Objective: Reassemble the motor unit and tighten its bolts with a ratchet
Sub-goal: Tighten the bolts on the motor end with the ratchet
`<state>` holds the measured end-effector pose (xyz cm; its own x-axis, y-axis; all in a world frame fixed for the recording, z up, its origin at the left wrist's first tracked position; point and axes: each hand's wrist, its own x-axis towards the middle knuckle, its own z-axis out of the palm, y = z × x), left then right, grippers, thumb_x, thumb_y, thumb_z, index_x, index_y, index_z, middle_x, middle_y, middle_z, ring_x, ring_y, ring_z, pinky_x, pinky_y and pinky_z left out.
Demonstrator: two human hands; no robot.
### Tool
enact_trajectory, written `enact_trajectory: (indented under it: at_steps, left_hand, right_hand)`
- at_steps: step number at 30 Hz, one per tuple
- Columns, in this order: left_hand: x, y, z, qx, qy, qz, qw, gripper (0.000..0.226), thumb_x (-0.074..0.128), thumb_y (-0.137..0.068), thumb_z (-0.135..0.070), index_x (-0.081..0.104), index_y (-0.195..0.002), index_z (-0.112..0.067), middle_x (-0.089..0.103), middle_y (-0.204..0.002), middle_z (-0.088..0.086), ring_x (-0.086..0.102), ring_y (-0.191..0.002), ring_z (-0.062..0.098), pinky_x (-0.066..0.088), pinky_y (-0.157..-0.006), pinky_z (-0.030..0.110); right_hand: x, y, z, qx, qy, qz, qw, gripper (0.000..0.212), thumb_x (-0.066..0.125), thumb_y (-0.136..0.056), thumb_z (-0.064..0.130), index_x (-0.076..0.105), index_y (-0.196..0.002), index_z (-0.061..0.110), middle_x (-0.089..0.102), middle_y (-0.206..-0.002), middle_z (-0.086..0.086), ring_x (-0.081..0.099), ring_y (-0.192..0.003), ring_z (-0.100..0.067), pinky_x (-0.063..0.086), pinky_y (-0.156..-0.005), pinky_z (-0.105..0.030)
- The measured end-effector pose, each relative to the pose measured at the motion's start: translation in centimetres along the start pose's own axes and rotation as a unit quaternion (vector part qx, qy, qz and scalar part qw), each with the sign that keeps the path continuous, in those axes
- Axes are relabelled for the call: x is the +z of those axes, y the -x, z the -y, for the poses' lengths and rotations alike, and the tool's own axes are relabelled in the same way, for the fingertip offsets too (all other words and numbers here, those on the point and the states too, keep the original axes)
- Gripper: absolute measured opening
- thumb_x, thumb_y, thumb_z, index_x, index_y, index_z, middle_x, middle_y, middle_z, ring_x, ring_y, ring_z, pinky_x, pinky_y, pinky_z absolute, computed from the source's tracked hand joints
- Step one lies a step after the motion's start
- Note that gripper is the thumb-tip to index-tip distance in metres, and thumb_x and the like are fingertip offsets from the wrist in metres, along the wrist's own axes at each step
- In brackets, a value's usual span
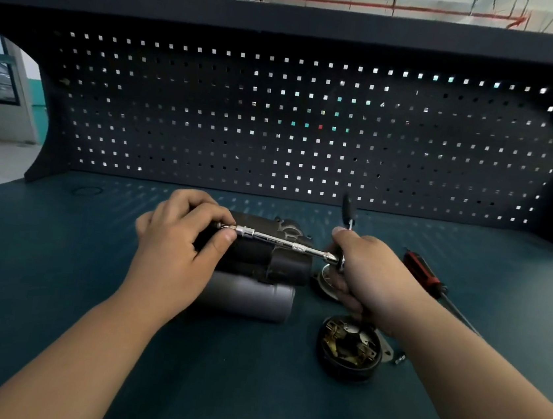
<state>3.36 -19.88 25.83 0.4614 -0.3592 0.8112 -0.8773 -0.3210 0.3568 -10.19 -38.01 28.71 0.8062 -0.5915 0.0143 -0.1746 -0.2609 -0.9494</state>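
The dark motor unit (272,260) lies on its side in the middle of the bench, with a grey cylinder (251,297) in front of it. A chrome ratchet extension (281,242) runs level above the motor. My left hand (181,250) pinches its socket end at the left. My right hand (364,274) grips the ratchet head at the right, and the black ratchet handle (349,209) sticks up behind my fingers. The round brush end cap (349,348) lies open side up near my right forearm.
A red-and-black screwdriver (424,272) lies right of my right hand, shaft pointing toward me. A small bolt (399,358) sits by the end cap. A round metal part (325,282) lies half hidden under my right hand. A dark pegboard (295,125) closes the back of the teal benchtop (54,270).
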Motion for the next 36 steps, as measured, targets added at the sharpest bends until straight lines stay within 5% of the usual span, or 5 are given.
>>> enact_trajectory:
  at_steps: [12,20,24,30,36]
  left_hand:
    - [0.1,0.0,0.6,0.023,0.008,-0.001,1.0,0.016,0.055,-0.084,-0.038,0.054,-0.098,-0.045,0.039,-0.107,-0.028,0.034,-0.103,-0.017,0.02,-0.097,0.033]
    - [0.3,0.5,0.4,0.038,-0.001,-0.012,0.999,0.02,0.057,-0.081,-0.043,0.055,-0.1,-0.04,0.037,-0.107,-0.024,0.022,-0.104,-0.026,0.02,-0.095,0.036]
    - [0.2,0.4,0.2,0.032,-0.009,-0.019,0.999,0.023,0.053,-0.078,-0.053,0.055,-0.099,-0.043,0.036,-0.107,-0.026,0.031,-0.105,-0.013,0.014,-0.099,0.027]
    - [0.3,0.3,-0.1,0.005,-0.013,-0.016,1.0,0.024,0.048,-0.081,-0.057,0.054,-0.099,-0.042,0.038,-0.105,-0.025,0.042,-0.104,0.002,0.005,-0.097,0.009]
    - [0.3,0.2,0.1,0.008,-0.011,-0.013,1.0,0.025,0.047,-0.082,-0.057,0.055,-0.1,-0.042,0.039,-0.106,-0.024,0.041,-0.104,0.002,0.005,-0.098,0.01]
  right_hand:
    - [-1.0,1.3,-2.0,-0.511,0.321,-0.16,0.781,0.039,0.044,-0.086,0.027,0.057,-0.102,-0.006,0.057,-0.061,0.005,0.058,-0.046,-0.017,0.04,-0.045,-0.024]
    - [-0.7,0.0,-0.1,-0.117,0.046,-0.041,0.991,0.03,0.033,-0.097,0.046,0.052,-0.091,0.024,0.045,-0.046,0.008,0.038,-0.039,-0.01,0.032,-0.046,-0.025]
    - [-0.7,-0.2,0.6,0.098,-0.137,0.104,0.98,0.04,0.033,-0.101,0.043,0.036,-0.071,0.016,0.033,-0.041,0.002,0.021,-0.028,-0.012,0.021,-0.033,-0.017]
    - [-0.4,0.2,0.5,0.056,-0.133,0.057,0.988,0.04,0.035,-0.1,0.045,0.046,-0.08,0.012,0.035,-0.042,0.001,0.024,-0.029,-0.013,0.023,-0.035,-0.018]
    - [-0.7,1.0,-1.0,-0.293,0.2,-0.13,0.926,0.025,0.038,-0.093,0.046,0.05,-0.1,0.025,0.05,-0.057,0.012,0.05,-0.052,-0.005,0.032,-0.052,-0.027]
